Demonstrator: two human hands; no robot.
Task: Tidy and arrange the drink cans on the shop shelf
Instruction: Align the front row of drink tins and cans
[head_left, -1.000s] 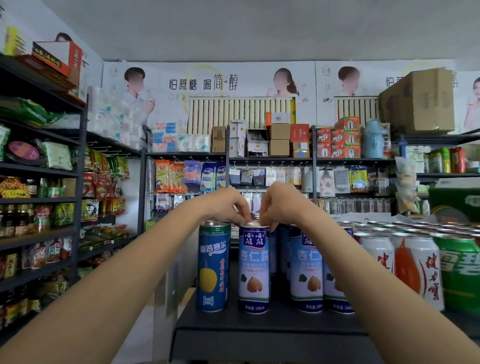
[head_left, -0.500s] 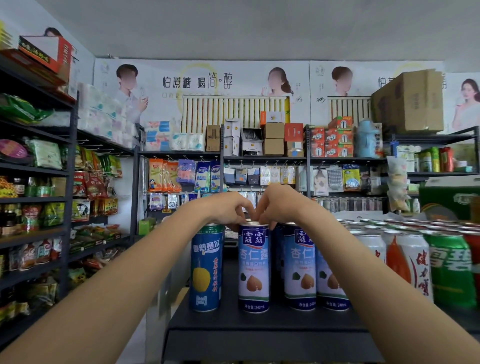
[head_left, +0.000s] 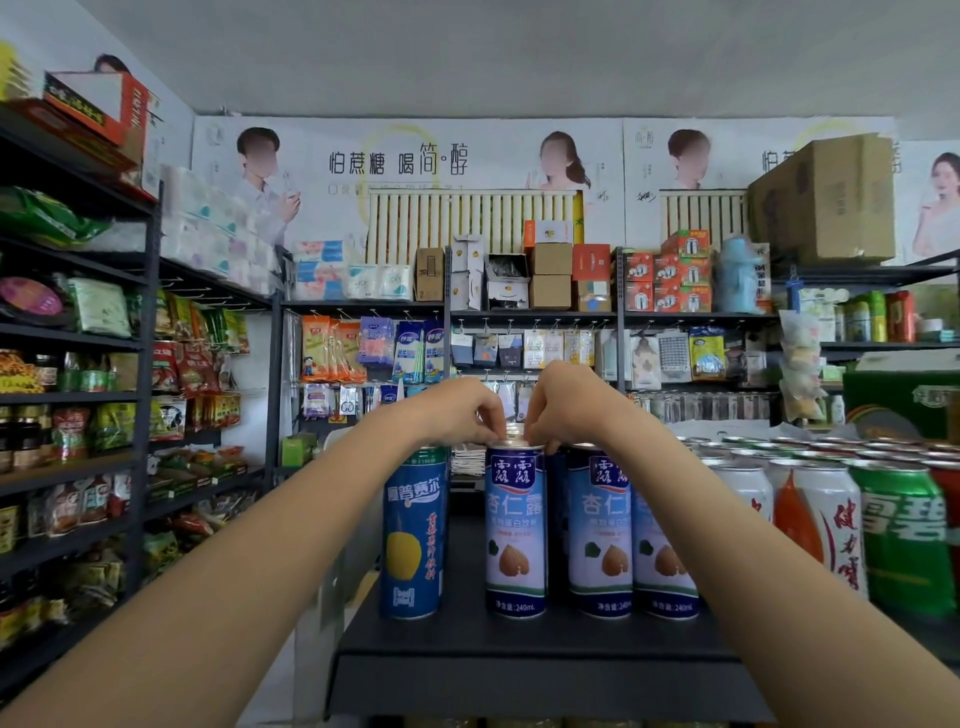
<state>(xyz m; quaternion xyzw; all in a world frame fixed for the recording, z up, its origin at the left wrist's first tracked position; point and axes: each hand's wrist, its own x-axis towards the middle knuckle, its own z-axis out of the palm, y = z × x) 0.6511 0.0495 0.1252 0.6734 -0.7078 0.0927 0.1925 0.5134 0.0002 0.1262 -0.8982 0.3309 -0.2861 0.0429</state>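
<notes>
Since the earlier frames little has moved: both hands stay on the top of the same almond-drink can (head_left: 515, 530), and only the view has shifted slightly. The left hand (head_left: 457, 415) and right hand (head_left: 563, 402) each keep a narrow grip, fingertips pinching the can's rim from either side. The can stands upright at the front of the dark shelf (head_left: 519, 644), between a blue pear-drink can (head_left: 414, 535) and two matching almond cans (head_left: 600, 535). White-and-red cans (head_left: 826, 525) and a green can (head_left: 906, 535) stand to the right.

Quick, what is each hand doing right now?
Left hand: fingers curled, pinching the top rim of the almond drink can.
Right hand: fingers curled, pinching the same can's top rim.
</notes>
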